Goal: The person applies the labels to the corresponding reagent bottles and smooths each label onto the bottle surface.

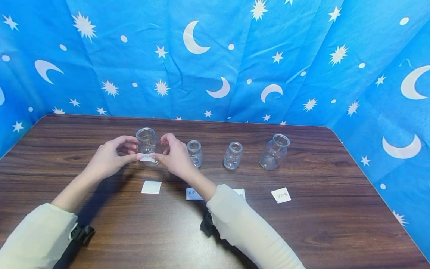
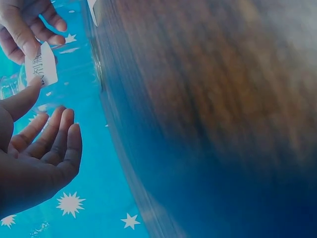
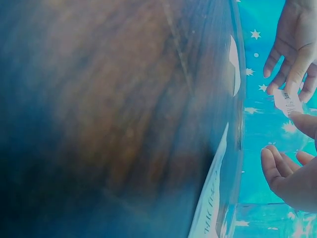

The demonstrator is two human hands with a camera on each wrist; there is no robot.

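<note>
At the table's left side a clear glass jar point(image 1: 146, 139) stands between both hands. A white paper label point(image 1: 147, 157) with printed characters lies against its front, its print showing in the left wrist view. My left hand point(image 1: 109, 156) has its thumb on the label's left end, its fingers curved beside the jar. From the other side my right hand point(image 1: 176, 154) presses the label's right end with its thumb, fingers curved by the glass. On the table in front of the jar lies a blank white paper piece point(image 1: 151, 187).
To the right stand two small glass jars point(image 1: 195, 153) point(image 1: 233, 155) and a larger glass jar point(image 1: 273, 152). Printed labels point(image 1: 193, 194) point(image 1: 240, 192) point(image 1: 281, 195) lie in front of them, two partly covered by the right arm. A blue star-patterned cloth point(image 1: 215, 67) hangs behind the wooden table point(image 1: 319, 224).
</note>
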